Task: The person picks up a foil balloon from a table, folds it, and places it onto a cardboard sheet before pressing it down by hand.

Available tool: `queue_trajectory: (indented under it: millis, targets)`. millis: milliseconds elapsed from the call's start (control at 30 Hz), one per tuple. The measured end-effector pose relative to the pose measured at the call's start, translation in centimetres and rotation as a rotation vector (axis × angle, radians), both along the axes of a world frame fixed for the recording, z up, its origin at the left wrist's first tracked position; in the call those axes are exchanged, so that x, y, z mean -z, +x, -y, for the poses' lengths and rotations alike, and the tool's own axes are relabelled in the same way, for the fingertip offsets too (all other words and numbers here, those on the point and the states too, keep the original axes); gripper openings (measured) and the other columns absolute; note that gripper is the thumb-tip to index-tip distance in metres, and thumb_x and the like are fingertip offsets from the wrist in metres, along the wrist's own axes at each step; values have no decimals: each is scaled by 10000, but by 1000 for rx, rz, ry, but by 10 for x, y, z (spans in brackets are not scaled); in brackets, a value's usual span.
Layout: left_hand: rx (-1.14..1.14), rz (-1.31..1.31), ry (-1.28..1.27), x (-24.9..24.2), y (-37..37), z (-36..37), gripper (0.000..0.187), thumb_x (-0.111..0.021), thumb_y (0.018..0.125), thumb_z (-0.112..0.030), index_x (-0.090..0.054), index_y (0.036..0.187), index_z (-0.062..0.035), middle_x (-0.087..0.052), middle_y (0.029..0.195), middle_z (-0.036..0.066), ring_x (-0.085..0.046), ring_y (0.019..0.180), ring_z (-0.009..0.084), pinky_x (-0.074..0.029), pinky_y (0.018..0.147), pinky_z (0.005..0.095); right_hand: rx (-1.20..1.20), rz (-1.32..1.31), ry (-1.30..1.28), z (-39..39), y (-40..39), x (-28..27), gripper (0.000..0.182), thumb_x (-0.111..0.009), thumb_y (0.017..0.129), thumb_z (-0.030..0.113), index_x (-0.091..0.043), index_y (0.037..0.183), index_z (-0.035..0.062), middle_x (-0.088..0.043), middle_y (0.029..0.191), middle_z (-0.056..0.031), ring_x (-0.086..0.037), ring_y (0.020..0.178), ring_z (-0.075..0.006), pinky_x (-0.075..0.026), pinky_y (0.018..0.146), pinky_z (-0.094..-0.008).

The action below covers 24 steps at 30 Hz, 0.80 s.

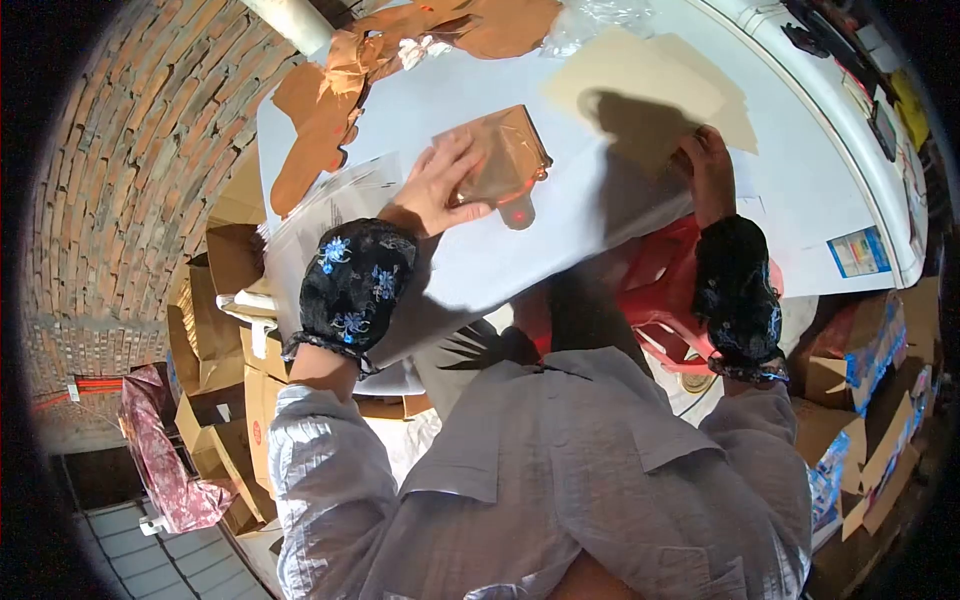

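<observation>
A brown wallet-like item [508, 150] in clear plastic lies on the white table [560, 240], with a rounded tab pointing toward me. My left hand [445, 185] rests on its left part, fingers spread. At the right, my right hand [708, 170] touches or hovers by the near edge of the cream sheets [650, 90]; its fingers are bent and partly in shadow, and whether they pinch a sheet is unclear. Dark flowered sleeve covers are on both forearms.
Brown cut pieces [318, 130] lie along the table's far left edge, with clear plastic bags [600, 20] at the back. Clear sleeves [335, 195] sit left of my left hand. A red stool [665, 270] is under the near edge. Cardboard boxes [225, 440] stand at both sides.
</observation>
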<state>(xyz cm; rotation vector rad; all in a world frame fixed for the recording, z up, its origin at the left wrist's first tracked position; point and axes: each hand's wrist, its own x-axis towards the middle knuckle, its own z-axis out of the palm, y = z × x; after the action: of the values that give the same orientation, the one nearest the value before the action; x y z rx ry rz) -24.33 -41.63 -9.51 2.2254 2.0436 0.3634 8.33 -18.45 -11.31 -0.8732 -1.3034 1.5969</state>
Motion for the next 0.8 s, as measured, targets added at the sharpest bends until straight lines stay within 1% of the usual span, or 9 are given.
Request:
queue_trajectory:
  millis: [133, 233, 367, 433, 467, 533, 633, 733, 800]
  targets:
    - [24, -42, 47, 9, 1, 7, 800, -649, 854, -546, -388, 1465, -100, -323, 1528, 197, -261, 1434, 384, -217, 1173, 475, 13, 5, 22, -1, -10, -2, 256, -592, 944, 151, -547, 1172, 42, -610, 1108, -56, -628, 989, -155, -525, 872, -312]
    - [15, 4, -1, 11, 5, 9, 753, -628, 895, -481, -358, 1480, -90, -320, 1528, 204, -259, 1444, 356, -197, 1183, 478, -8, 3, 59, 0, -11, -3, 221, -592, 943, 147, -556, 1139, 51, -615, 1087, -48, -628, 977, -150, -527, 864, -307]
    - [-1, 5, -28, 11, 7, 11, 691, -596, 930, -405, -341, 1476, -68, -319, 1527, 208, -258, 1449, 341, -188, 1186, 481, -30, 121, 102, 2, -7, -10, 192, -584, 950, 161, -559, 1115, 64, -622, 1069, -44, -627, 979, -147, -526, 861, -304]
    - [-4, 38, -6, 11, 6, 11, 646, -590, 934, -387, -365, 1450, -71, -325, 1527, 202, -260, 1444, 360, -211, 1174, 479, -30, 133, 124, 1, -6, -10, 185, -582, 955, 175, -562, 1105, 70, -623, 1060, -39, -627, 968, -142, -524, 851, -299]
    - [-5, 54, 5, 11, 6, 11, 623, -587, 936, -378, -377, 1436, -72, -328, 1526, 198, -261, 1441, 370, -223, 1168, 478, -19, 90, 131, 1, -7, -8, 198, -594, 944, 186, -570, 1093, 58, -627, 1030, -41, -619, 934, -144, -519, 826, -299]
    - [-22, 89, 2, 12, 7, 11, 589, -598, 916, -293, -388, 1416, -63, -329, 1524, 204, -261, 1441, 371, -225, 1168, 479, 4, 4, 145, 0, -8, -4, 230, -617, 923, 208, -585, 1068, 33, -635, 968, -44, -603, 864, -146, -509, 776, -298]
    - [-1, 122, 21, 11, 3, 10, 582, -605, 863, -175, -401, 1394, -57, -328, 1523, 214, -259, 1445, 368, -223, 1171, 478, -84, 37, 159, -6, -3, -3, 146, -550, 973, 160, -577, 1094, 82, -619, 1097, -31, -612, 990, -141, -506, 859, -302]
    - [10, 148, 30, 7, 3, 10, 628, -601, 806, -104, -395, 1398, -62, -310, 1534, 214, -245, 1451, 369, -214, 1174, 489, -106, -62, 74, 5, 4, -13, 162, -528, 978, 128, -577, 1125, 78, -604, 1147, -38, -604, 1022, -143, -495, 872, -296]
    - [3, 135, 45, 3, 5, 9, 662, -603, 789, -90, -384, 1413, -73, -289, 1547, 206, -229, 1456, 375, -207, 1175, 503, -160, -14, 302, 0, 14, 1, 191, -524, 979, 122, -575, 1158, 78, -595, 1153, -34, -603, 1022, -142, -488, 867, -285]
